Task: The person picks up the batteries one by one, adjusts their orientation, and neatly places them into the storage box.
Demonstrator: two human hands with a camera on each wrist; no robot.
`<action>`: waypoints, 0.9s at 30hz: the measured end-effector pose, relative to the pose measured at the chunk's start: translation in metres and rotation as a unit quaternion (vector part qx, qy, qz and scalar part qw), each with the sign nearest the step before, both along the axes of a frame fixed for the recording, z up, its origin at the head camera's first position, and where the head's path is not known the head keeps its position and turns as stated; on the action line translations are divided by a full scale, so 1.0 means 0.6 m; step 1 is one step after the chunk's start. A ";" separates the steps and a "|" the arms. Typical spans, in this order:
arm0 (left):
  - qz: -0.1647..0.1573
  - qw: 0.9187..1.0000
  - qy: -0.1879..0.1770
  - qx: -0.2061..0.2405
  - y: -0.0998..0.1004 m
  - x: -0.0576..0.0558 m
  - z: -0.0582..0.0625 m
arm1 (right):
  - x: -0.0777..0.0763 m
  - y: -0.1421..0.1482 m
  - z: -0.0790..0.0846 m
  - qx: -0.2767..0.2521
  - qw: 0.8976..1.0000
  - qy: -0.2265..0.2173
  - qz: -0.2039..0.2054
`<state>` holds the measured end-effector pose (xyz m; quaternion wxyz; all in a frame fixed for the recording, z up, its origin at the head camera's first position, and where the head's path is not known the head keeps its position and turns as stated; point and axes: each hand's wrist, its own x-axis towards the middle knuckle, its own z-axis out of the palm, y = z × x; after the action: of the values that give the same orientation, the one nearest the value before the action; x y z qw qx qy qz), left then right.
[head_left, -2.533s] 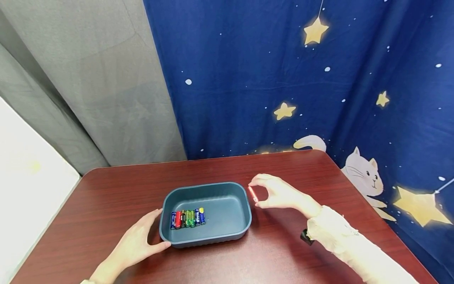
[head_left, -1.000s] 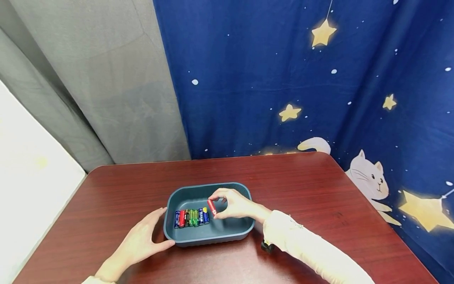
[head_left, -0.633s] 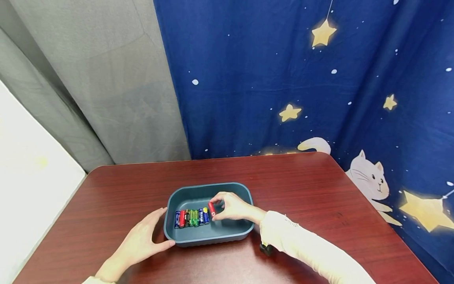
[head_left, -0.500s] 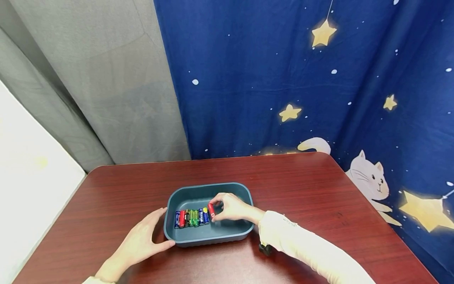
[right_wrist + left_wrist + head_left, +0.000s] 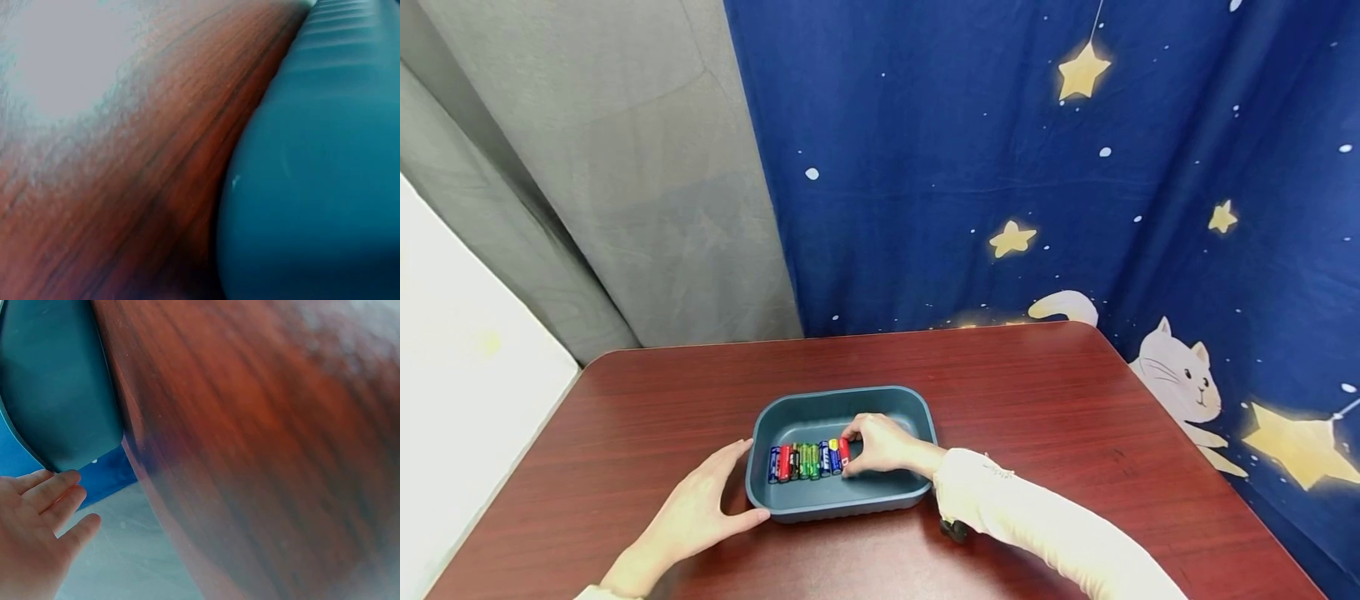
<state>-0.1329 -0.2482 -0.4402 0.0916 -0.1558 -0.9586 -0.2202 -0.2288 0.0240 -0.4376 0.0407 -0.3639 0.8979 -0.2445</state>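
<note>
In the head view a teal plastic box (image 5: 880,502) stands on the table, with a row of several batteries (image 5: 805,461) lying side by side on its floor. My right hand (image 5: 883,444) reaches inside and pinches a red battery (image 5: 845,452) between thumb and fingers. That battery lies at the row's right end, beside a blue one with a yellow end (image 5: 834,457). At the box's left end, my left hand (image 5: 696,504) touches the rim with thumb and fingers spread and nearly straight. The left wrist view shows this hand (image 5: 37,519) with fingertips against the box (image 5: 62,387). My right hand is outside its own wrist view.
The dark red wooden table (image 5: 1015,375) extends around the box on all sides. Behind it hang a grey curtain (image 5: 625,167) and a blue star-patterned curtain (image 5: 925,167). The box's outer wall (image 5: 319,187) fills the right side of the right wrist view.
My right hand has carried the red battery from right of the box into it, then lowered it leftward against the row's right end. The left hand stays at the box's left end.
</note>
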 end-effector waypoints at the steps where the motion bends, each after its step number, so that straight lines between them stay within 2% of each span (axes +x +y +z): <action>1: 0.000 1.000 0.002 0.000 0.000 0.000 0.000 | 0.000 -0.001 -0.001 0.003 1.000 0.006 -0.001; 6: -0.001 1.000 0.001 -0.002 0.001 0.001 0.001 | 0.002 -0.007 -0.004 0.025 0.999 0.030 -0.015; 13: 0.000 1.000 -0.001 -0.001 0.002 0.003 0.002 | 0.005 -0.010 -0.002 0.035 0.998 0.035 -0.024; 17: 0.001 1.000 -0.005 -0.001 0.003 0.003 0.003 | 0.005 -0.003 0.005 0.003 0.999 0.029 -0.019; 21: 0.002 1.000 -0.007 -0.003 0.004 0.003 0.003 | 0.002 0.008 0.014 -0.044 0.999 0.005 -0.005; 27: 0.001 1.000 -0.002 0.000 0.003 0.003 0.004 | -0.001 0.028 0.034 -0.111 0.993 -0.029 0.021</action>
<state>-0.1309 -0.2466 -0.4378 0.0894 -0.1546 -0.9588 -0.2207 -0.2291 0.0409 -0.4173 0.0307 -0.3775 0.8557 -0.3525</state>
